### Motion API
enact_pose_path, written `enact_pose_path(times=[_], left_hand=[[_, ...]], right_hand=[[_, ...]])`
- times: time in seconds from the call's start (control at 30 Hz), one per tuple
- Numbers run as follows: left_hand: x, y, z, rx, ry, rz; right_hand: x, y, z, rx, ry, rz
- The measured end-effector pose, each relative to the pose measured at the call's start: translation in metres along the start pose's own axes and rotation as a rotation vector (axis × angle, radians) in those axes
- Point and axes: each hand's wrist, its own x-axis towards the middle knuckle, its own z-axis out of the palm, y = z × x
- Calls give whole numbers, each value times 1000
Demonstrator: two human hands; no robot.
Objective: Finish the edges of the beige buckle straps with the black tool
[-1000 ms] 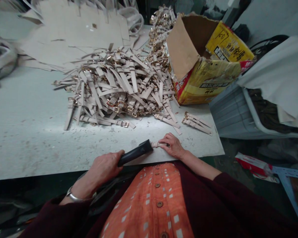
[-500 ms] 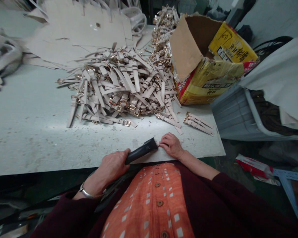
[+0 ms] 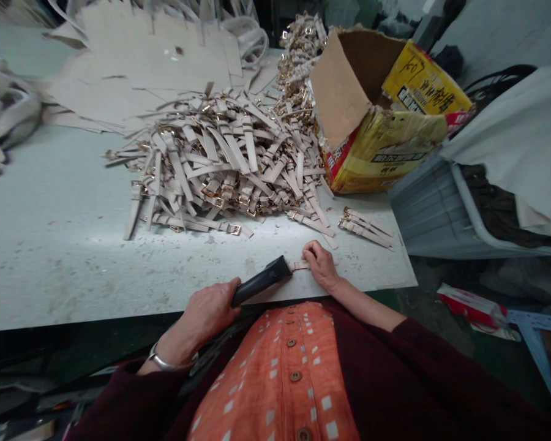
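At the table's near edge: one pale strap (image 3: 298, 264) lies flat on the table (image 3: 50, 257), between the black tool's end and the right hand.
Left hand (image 3: 213, 303): wrapped around the rear of the black tool (image 3: 262, 282), thumb along the top; tool angled up and right, its wide end touching or just beside the strap. Can't tell which.
Right hand (image 3: 320, 266): fingers curled together over the strap, which shows on both sides of it. Fingertips hidden; can't tell if it's pinched or only pressed down.
Strap handling: probably light, flat, bendy but springy, like leather or similar. Unlikely to break; surface could scuff. Grip likely best across the flat, midway along, off any metal fittings.
Black tool handling: looks rigid, smooth, maybe a bit slick; likely heavier than a strap. Hold by the narrow rear, as now.
Strap pile (image 3: 229, 159): loose heap beyond the hands, gold-toned buckles mixed in. Probably snags; lift singles by the free tail.
Side straps (image 3: 365, 229): small group right of the pile, buckle ends toward it.
Cardboard box (image 3: 386, 156): yellow and red, flaps open, at the table's right side. Inside is dark; contents can't be told.
Grey bin (image 3: 417, 211): beside the table, dark material (image 3: 491, 196) inside, pale sheet (image 3: 523, 147) draped over the rim. Both look soft.
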Motion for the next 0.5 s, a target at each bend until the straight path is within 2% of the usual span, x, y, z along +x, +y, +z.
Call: enact_pose_path(times=[0.13,0.33,0.4,0.5], left_hand=[[-1,1,0,0,-13,-13],[-8,6,-8,25,-23,-12],[-12,11,-13,40,-26,-11],[-15,19,-21,56,-34,-7]], right_hand=[[-2,8,-11,12,66,49],[-10,23,-28,-185,124,9],[-12,24,-31,-214,105,-27],[-16,21,-31,-161,4,-165]])
